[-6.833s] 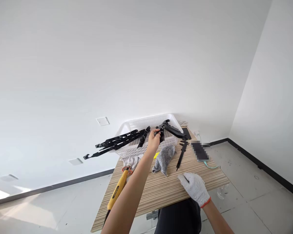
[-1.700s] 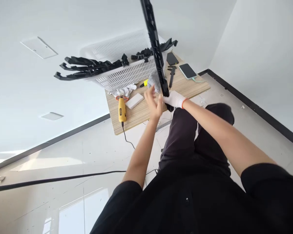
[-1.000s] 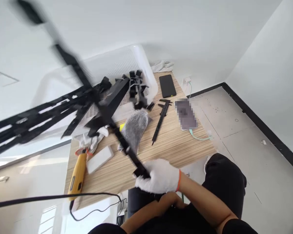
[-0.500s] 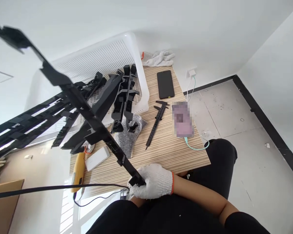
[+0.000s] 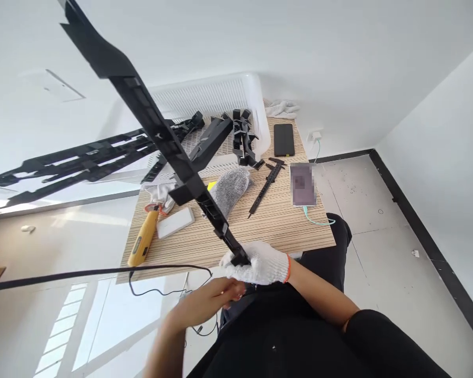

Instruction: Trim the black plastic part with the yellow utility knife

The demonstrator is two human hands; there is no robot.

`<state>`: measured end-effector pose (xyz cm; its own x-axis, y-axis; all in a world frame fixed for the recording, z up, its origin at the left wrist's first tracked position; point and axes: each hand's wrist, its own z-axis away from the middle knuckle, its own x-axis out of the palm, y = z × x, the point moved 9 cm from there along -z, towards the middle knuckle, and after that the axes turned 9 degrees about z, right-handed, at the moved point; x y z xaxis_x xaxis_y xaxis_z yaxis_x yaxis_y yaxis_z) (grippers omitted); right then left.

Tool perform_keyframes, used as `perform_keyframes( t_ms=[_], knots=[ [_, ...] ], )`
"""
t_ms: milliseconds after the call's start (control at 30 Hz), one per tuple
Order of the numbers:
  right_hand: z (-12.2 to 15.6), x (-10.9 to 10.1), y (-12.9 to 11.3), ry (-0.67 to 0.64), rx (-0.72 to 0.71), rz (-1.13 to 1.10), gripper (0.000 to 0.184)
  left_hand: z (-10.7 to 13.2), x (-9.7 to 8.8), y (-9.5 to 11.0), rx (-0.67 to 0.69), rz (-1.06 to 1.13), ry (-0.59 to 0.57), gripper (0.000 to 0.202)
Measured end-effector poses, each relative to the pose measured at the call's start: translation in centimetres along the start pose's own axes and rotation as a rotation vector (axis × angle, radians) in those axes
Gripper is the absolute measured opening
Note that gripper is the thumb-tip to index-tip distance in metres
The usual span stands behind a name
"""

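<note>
Clamping a long black plastic strip [image 5: 177,157] by its end in the gloved right hand [image 5: 262,262], slanting it over the wood-grain table [image 5: 291,231]; likely handling light and stiff, needing mid-length support; curling the left hand [image 5: 211,299] below, leaving its grip unclear.

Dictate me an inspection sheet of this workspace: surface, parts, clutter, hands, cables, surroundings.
Surface: striped wood-grain tabletop, partly covered.
Parts: long black notched strip, held aslant; similar black strips in a white slatted plastic basket, some jutting past its rim.
Clutter: yellow corded tool, white rectangular block, grey fuzzy cloth, black caliper, flat black slab, pixelated rectangular device.
Hands: white-gloved right hand closed around the strip's lower end; bare left hand beside it, grip unclear.
Cables: long black cable crossing lower left; thin mint-green cable at the device.
Surroundings: white walls, black baseboard, pale floor.
</note>
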<state>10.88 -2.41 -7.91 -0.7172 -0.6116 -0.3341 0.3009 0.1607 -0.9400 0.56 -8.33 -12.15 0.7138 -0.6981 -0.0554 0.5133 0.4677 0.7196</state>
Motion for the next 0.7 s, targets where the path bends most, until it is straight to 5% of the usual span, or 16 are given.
perform_keyframes(
  t_ms=[100,167,267,367,500,700],
  knots=[
    [2.2,-1.9,-2.2,0.002,-0.07,-0.114,0.022,1.6,-2.8,2.8,0.121,0.033,0.166,0.047],
    [4.0,-4.6,-3.4,0.096,-0.103,-0.195,0.019,-0.1,-3.7,7.5,0.36,-0.058,0.333,0.043],
    [7.1,-9.0,-3.3,0.291,-0.052,-0.218,0.011,-6.1,-0.7,15.3,0.733,-0.354,0.368,0.039],
    [10.6,-12.3,-1.3,0.475,0.127,-0.133,0.006,-12.5,1.6,19.5,0.831,-0.704,0.457,0.052],
    [14.2,-13.7,1.4,0.591,0.275,-0.063,0.013,-16.5,1.7,19.8,0.824,-0.814,0.416,0.056],
    [12.0,-10.9,3.5,0.506,0.326,-0.148,0.016,-14.9,1.2,18.7,0.9,-0.682,0.359,0.054]
  ],
)
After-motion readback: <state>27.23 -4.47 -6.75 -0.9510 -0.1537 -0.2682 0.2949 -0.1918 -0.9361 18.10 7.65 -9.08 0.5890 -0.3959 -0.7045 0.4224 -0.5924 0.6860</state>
